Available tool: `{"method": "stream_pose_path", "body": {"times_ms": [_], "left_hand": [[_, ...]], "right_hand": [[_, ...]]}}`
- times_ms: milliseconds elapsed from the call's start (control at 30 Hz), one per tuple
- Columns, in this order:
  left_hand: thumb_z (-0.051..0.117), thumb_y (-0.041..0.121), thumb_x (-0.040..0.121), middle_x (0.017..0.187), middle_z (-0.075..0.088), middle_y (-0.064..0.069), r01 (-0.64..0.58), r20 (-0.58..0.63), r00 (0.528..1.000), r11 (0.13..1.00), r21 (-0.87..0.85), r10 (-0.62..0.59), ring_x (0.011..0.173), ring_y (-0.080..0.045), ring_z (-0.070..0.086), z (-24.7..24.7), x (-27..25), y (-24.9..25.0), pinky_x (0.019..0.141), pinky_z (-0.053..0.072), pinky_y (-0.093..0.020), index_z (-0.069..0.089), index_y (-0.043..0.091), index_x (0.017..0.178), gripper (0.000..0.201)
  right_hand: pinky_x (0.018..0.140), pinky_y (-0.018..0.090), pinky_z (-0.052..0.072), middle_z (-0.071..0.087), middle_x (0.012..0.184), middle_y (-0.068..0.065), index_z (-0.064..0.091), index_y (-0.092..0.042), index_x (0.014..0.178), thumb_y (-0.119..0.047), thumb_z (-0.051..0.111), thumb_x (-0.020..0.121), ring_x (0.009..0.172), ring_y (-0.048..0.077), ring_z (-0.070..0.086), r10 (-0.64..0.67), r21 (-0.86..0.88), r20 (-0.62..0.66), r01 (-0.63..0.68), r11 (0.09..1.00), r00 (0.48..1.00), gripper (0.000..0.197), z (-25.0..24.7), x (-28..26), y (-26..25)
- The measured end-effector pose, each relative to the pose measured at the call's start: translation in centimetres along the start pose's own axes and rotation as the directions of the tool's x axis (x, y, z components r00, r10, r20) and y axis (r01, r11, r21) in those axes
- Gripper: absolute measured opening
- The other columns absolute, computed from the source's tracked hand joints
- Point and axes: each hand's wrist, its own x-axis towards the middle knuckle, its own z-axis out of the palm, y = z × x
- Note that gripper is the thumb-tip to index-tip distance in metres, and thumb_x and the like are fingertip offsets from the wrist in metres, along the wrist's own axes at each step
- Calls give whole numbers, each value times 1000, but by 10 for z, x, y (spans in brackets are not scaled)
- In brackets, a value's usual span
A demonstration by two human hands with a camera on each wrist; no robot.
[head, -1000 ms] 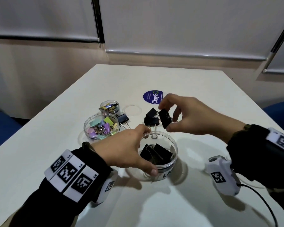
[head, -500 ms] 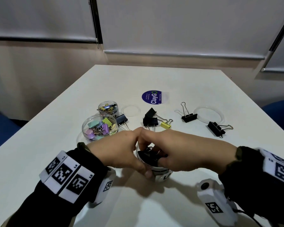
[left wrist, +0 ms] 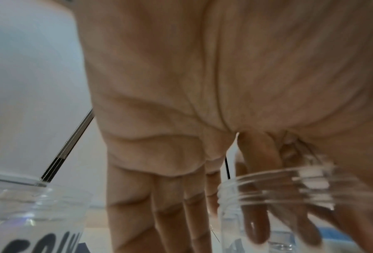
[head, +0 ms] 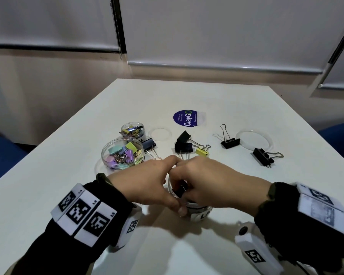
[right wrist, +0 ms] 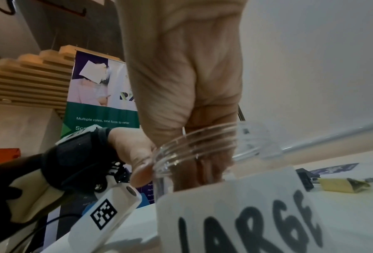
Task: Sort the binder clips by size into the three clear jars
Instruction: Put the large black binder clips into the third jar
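White table: upright LARGE jar between hands.

LARGE jar: upright, black clips inside | loose clips: beyond

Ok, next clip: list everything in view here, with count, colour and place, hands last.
large jar: 1, clear, white LARGE label, near centre, black clips inside
medium jar: 1, clear, pastel clips inside, left of centre
small jar: 1, clear, small clips inside, behind the medium jar
black binder clips: 5 loose, mid-table
yellow binder clip: 1, beside the central black pair
lids: 2, clear, far side
round sticker: 1, blue, far centre
table: 1, white
left hand: grips the large jar's side
right hand: fingers inside the large jar; hold hidden
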Motion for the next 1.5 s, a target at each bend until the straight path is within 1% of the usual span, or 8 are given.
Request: {"method": "stream_pose_path", "body": {"times_ms": [67, 167, 333, 467, 700, 967, 1167, 1500], "left_hand": [[87, 53, 54, 122, 59, 14, 8, 11, 1000, 1000, 2, -8, 106, -7, 58, 0, 0, 0, 90, 49, -28, 37, 41, 127, 90], [85, 57, 55, 132, 53, 10, 35, 23, 999, 999, 27, -36, 112, -10, 55, 0, 0, 0, 95, 47, -31, 27, 41, 139, 103], [81, 60, 58, 137, 51, 9, 26, 16, 1000, 998, 62, -27, 116, -9, 52, 3, -1, -3, 92, 44, -27, 22, 43, 142, 105], [83, 53, 61, 124, 56, 14, 38, -33, 999, 997, 66, -36, 100, -3, 56, -3, -5, -11, 80, 46, -21, 37, 39, 137, 90], [81, 56, 59, 134, 42, 4, 321, -431, 878, 923, 212, -207, 124, -21, 40, -33, -8, -48, 98, 38, -35, 40, 33, 138, 91], [80, 57, 62, 135, 45, -5, 460, -319, 849, 886, 59, -420, 117, -19, 49, -38, -8, -84, 93, 40, -29, 36, 18, 139, 98], [76, 63, 63, 136, 49, -2, 468, -348, 834, 883, 34, -428, 116, -18, 53, -40, -7, -87, 93, 43, -30, 40, 18, 136, 93], [82, 58, 58, 117, 60, -1, 438, -371, 836, 899, 7, -405, 93, -16, 54, -43, -8, -80, 82, 48, -32, 50, 20, 123, 81]], "right_hand": [[64, 23, 45, 64, 78, -13, 68, -24, 86, -16, 70, 78, 64, -2, 52, 87, 112, -159, -69, 991, 983, 12, -8, 3, 12], [63, 25, 42, 63, 72, -10, 65, -23, 81, -14, 67, 82, 65, 6, 55, 275, 184, -342, -223, 957, 899, 10, -23, 15, 47], [89, 29, 46, 62, 120, 3, 61, -22, 123, -15, 61, 88, 107, 20, 56, 414, -118, 2, -411, 904, 910, 36, -18, 35, 97], [82, 36, 53, 65, 114, 3, 59, -26, 123, -7, 65, 75, 99, 22, 59, 423, -138, 62, -412, 901, 904, 52, -5, 39, 108], [76, 35, 50, 65, 92, 0, 59, -22, 89, -16, 60, 84, 86, 21, 59, 319, -140, 33, -312, 940, 947, 8, 2, 40, 101], [61, 13, 37, 51, 84, -11, 70, -23, 94, -22, 73, 79, 85, 14, 54, 347, -71, 65, -342, 937, 936, 16, 1, 43, 101], [68, 22, 44, 56, 82, -8, 67, -23, 76, -12, 70, 76, 82, 14, 56, 357, -32, 14, -356, 934, 934, 12, -14, 48, 87], [67, 25, 40, 64, 98, 0, 60, -16, 101, -15, 71, 81, 85, 17, 57, -4, 73, -100, 11, 997, 995, 24, -35, 113, -7]]}}
